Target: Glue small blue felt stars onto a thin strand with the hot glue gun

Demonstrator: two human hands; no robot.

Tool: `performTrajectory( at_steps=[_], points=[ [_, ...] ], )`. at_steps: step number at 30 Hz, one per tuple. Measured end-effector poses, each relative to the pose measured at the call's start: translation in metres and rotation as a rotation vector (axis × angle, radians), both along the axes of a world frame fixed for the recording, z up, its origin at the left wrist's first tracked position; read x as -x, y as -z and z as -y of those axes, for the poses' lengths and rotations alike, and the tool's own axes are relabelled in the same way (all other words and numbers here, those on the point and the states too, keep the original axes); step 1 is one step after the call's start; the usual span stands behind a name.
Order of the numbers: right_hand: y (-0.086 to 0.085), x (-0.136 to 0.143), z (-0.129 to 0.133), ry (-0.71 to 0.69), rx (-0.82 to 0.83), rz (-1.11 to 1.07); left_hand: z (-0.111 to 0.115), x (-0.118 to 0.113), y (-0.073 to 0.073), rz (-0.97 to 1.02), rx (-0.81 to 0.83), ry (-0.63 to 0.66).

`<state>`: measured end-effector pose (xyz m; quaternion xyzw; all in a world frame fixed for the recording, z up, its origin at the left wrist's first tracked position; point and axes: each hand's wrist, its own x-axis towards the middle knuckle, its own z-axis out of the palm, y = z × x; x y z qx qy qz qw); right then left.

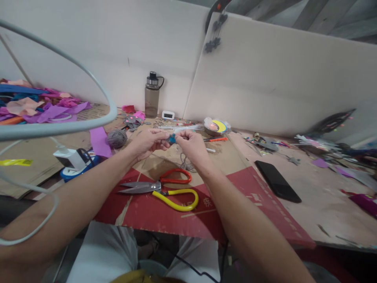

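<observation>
Between my two hands is a small blue piece (172, 138), too small and too covered by fingers to name its kind. My left hand (151, 142) pinches it from the left, with thumb and fingers closed. From the right, my right hand (191, 144) grips it with thumb and forefinger. Below the hands, large scissors (156, 187) with one red and one yellow handle lie on the red and brown cardboard (235, 204), blades partly apart and pointing left. Grey yarn (187, 162) lies loose near my right wrist. A ball of grey yarn (117, 138) rests beyond my left forearm.
A water bottle (151, 96) and a small white clock (168, 115) stand by the white board. A black phone (277, 181) lies at right. Colourful scraps (44, 106) are heaped at left, near a white charger (69, 159). A pale cable (88, 74) loops across the upper left.
</observation>
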<state>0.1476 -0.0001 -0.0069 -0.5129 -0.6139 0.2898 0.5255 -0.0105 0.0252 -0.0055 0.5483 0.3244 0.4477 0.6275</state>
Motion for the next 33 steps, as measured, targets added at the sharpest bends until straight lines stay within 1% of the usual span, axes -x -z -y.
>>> performTrajectory(
  at_steps=[3,7,14,17,21,23,30,33],
  points=[
    [-0.002,0.000,0.002,-0.006,0.009,0.002,0.000,0.001,-0.001,-0.017,-0.010,0.010],
    [-0.004,0.003,0.006,-0.033,0.022,0.027,0.001,0.000,0.000,-0.084,-0.065,-0.020],
    [0.002,0.003,0.002,-0.025,-0.013,0.059,0.001,-0.001,0.006,-0.135,-0.156,-0.068],
    [0.004,0.003,0.000,-0.041,0.002,0.021,0.001,-0.002,0.006,-0.132,-0.137,-0.060],
    [0.006,0.000,-0.003,-0.030,0.048,-0.048,0.000,-0.001,0.003,-0.055,-0.045,0.007],
    [0.007,-0.002,-0.005,-0.049,0.064,-0.087,-0.001,0.001,0.002,-0.029,-0.011,0.017],
    [0.006,-0.002,-0.005,-0.175,0.136,-0.213,-0.005,0.002,0.004,-0.035,-0.016,-0.072],
    [0.005,-0.001,-0.005,-0.172,0.132,-0.227,-0.004,0.002,0.003,-0.041,-0.014,-0.081]
  ],
)
